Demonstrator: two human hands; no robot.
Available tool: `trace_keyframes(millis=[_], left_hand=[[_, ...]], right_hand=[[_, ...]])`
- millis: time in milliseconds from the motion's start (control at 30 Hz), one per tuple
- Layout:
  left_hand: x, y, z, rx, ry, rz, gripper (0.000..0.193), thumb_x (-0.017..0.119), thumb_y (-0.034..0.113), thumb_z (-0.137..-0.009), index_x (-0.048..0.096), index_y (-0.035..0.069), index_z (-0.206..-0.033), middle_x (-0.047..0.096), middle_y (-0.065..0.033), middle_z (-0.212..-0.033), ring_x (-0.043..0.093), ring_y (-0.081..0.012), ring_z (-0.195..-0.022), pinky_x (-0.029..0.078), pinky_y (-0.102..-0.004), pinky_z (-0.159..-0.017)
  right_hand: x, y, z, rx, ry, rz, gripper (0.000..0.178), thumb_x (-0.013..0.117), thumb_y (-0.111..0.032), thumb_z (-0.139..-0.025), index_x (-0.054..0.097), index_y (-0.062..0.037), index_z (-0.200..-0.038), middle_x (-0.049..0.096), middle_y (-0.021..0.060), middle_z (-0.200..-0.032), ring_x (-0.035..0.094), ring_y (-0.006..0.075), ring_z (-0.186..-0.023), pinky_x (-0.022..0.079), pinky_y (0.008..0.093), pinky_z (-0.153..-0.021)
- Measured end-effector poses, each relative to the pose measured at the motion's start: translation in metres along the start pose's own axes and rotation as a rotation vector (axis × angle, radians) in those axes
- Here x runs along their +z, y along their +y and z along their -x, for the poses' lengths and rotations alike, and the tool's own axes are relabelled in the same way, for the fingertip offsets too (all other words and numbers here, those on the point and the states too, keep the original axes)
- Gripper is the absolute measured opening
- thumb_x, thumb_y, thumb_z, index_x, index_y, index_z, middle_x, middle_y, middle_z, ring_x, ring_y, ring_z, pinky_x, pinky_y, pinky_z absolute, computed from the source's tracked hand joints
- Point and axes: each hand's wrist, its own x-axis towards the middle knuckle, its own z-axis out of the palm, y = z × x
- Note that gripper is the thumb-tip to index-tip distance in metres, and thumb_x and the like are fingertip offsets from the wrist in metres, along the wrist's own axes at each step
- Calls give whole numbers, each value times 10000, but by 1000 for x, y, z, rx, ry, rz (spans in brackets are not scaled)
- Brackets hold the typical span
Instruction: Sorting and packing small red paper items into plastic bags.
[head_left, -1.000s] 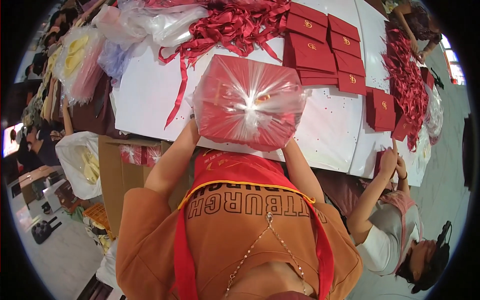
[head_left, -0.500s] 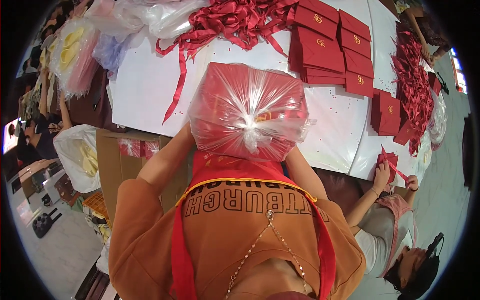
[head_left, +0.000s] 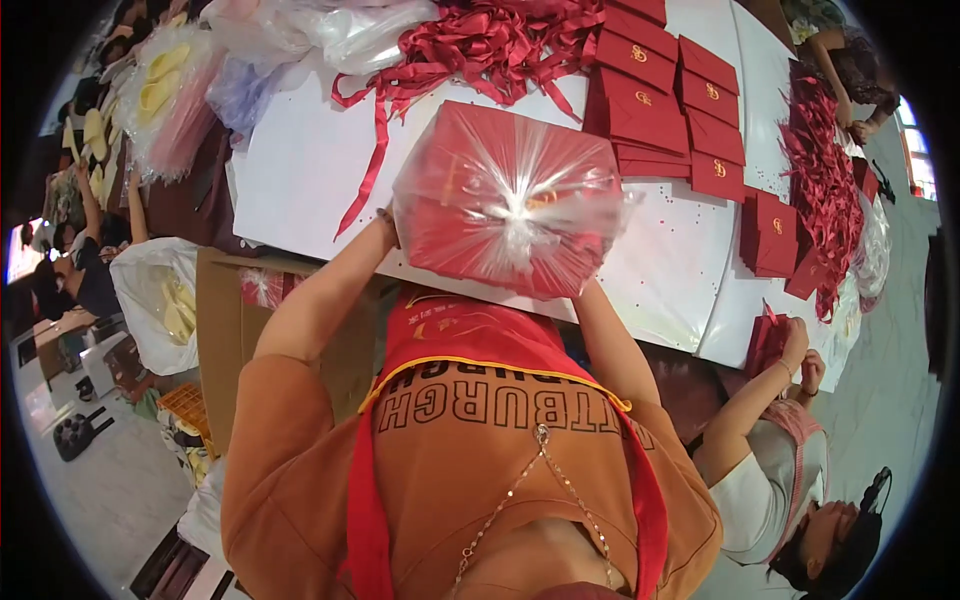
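A clear plastic bag (head_left: 510, 205), gathered to a twisted knot on the side facing me, is packed with red items and held at the near edge of the white table. My left hand (head_left: 388, 222) is at its left side, mostly hidden behind it with only the wrist showing. At the lower right, my right hand (head_left: 588, 288) supports it, the fingers out of sight behind the plastic. Beyond the bag lies a heap of red ribbons (head_left: 490, 50), one strand trailing toward me. Stacks of red paper bags (head_left: 645, 115) with gold emblems stand to the right.
An open cardboard box (head_left: 230, 330) with wrapped red packs is at my left, beside a white sack (head_left: 150, 300). Clear plastic bags (head_left: 350, 35) lie at the far left of the table. A co-worker (head_left: 760, 470) handles a red bag at my right, near another ribbon pile (head_left: 822, 190).
Both my hands have moved the plastic bag a little away from me and to the right, turning it slightly. The co-worker's hands have come closer together at the red bag.
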Motion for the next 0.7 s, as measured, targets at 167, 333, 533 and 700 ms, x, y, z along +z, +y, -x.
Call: trace_keyframes(millis=[167,333,533,700], left_hand=[[-40,33,-1,280,145,-430,450,333,350,-928,356,91,-1296,509,-64,-1170,457,-148,-1063,425,-249,-802],[25,131,52,250,-33,97,503,290,385,-931,320,56,-1311,381,-63,-1301,386,-142,-1148,375,-259,-875],[46,117,53,163,-272,541,547,249,441,-923,139,159,-1379,187,-60,-1405,363,-161,-1182,466,-268,-812],[42,122,56,180,-182,312,601,222,489,-910,146,115,-1375,184,-81,-1410,243,-182,-1262,292,-318,-983]], right_hand=[[-31,-22,6,-98,5,36,532,332,-335,-914,212,-49,-1346,349,82,-1307,373,204,-1173,312,331,-983],[0,-87,14,-196,-78,-224,546,349,-335,-906,217,-35,-1343,301,95,-1347,334,203,-1205,286,327,-991],[10,-78,20,-120,-253,-329,585,299,-392,-910,170,-31,-1352,211,84,-1390,298,200,-1224,245,345,-1013],[9,-66,18,-165,-136,-344,640,332,-424,-876,198,-16,-1351,202,117,-1399,183,215,-1291,118,325,-1047]])
